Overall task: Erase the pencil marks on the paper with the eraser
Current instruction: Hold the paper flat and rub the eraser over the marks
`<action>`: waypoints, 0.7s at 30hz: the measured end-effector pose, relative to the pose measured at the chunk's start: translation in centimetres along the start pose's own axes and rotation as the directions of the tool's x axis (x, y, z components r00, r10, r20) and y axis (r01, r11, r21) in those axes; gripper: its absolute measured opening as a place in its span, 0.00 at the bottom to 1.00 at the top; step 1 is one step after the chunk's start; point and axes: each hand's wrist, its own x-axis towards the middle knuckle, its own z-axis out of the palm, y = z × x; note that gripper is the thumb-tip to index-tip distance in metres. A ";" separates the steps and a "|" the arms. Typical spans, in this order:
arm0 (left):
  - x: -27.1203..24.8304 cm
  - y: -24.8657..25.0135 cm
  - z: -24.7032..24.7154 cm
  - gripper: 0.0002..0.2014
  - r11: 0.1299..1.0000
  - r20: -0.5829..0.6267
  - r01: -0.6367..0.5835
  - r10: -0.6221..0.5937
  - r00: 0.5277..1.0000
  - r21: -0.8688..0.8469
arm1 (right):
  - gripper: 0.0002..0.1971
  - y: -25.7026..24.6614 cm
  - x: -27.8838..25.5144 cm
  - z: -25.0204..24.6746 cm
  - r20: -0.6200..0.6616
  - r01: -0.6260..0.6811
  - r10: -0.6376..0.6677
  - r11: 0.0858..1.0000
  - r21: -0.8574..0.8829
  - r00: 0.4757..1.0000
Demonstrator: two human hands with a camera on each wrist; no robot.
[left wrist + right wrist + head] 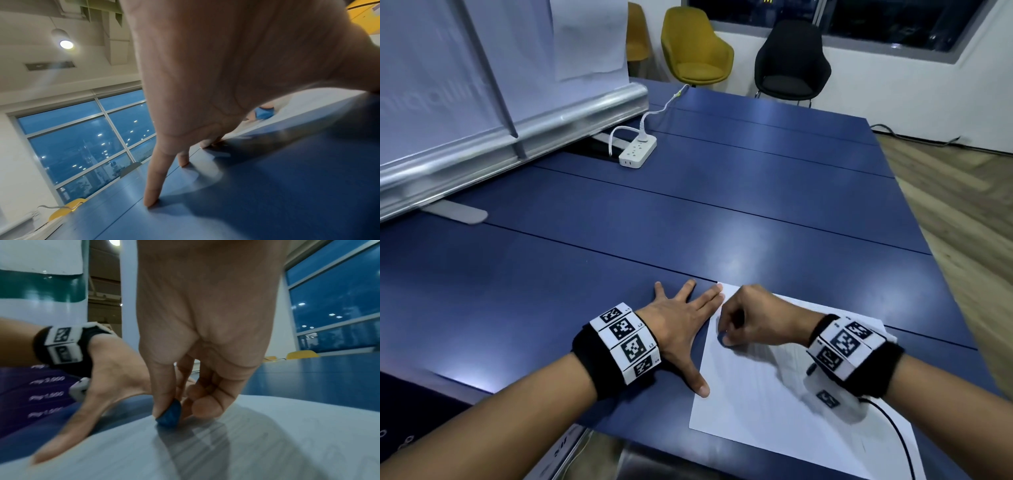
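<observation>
I pinch the small blue eraser point(170, 414) between thumb and fingertips of my right hand point(755, 318), its lower end pressed to the paper point(767, 407) near the sheet's left edge. It looks soft and rubbery, so I judge a low grip keeps it from bending. The sheet is thin and could crumple; my left hand point(678, 329) lies spread flat on the blue table point(688, 222), thumb and forefinger on the edge.

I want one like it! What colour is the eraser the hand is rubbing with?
Blue. The eraser shows best in the right wrist view, pinched by the right hand.
</observation>
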 end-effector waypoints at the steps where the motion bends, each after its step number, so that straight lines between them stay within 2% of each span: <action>1: 0.0 0.0 0.0 0.76 1.000 0.001 0.001 -0.001 1.000 0.000 | 0.04 0.2 0.3 -0.4 0.007 -0.005 0.005 1.000 -0.001 1.000; 5: 0.0 0.1 0.0 0.76 1.000 0.011 0.001 -0.001 1.000 -0.005 | 0.03 2.0 2.0 -1.9 -0.207 -0.074 0.078 0.997 0.026 0.975; 6: 0.0 0.0 0.0 0.76 1.000 0.011 0.001 -0.001 1.000 -0.012 | 0.04 2.0 1.8 -1.6 -0.203 -0.064 0.071 0.997 0.041 0.977; 10: 0.1 0.0 0.1 0.76 1.000 0.011 0.006 -0.006 1.000 -0.021 | 0.04 0.9 0.6 -0.3 -0.015 0.014 -0.013 0.998 0.055 1.000; 14: -0.1 0.2 -0.1 0.77 0.999 0.026 0.007 -0.006 1.000 -0.031 | 0.04 2.3 1.8 -1.5 -0.175 -0.048 0.066 0.993 0.104 0.982; 16: -0.1 0.2 -0.1 0.76 0.999 0.023 0.006 -0.005 1.000 -0.032 | 0.04 1.7 1.1 -0.8 -0.126 -0.010 0.021 0.996 0.094 0.992; 19: 0.0 0.1 0.0 0.76 1.000 0.020 0.008 -0.008 1.000 -0.028 | 0.05 0.4 0.0 0.1 0.031 0.047 -0.048 0.998 0.038 0.998; 21: 0.0 0.1 -0.1 0.76 1.000 0.028 0.009 -0.008 1.000 -0.015 | 0.05 1.4 0.8 -0.9 -0.045 0.011 -0.010 1.000 0.025 0.999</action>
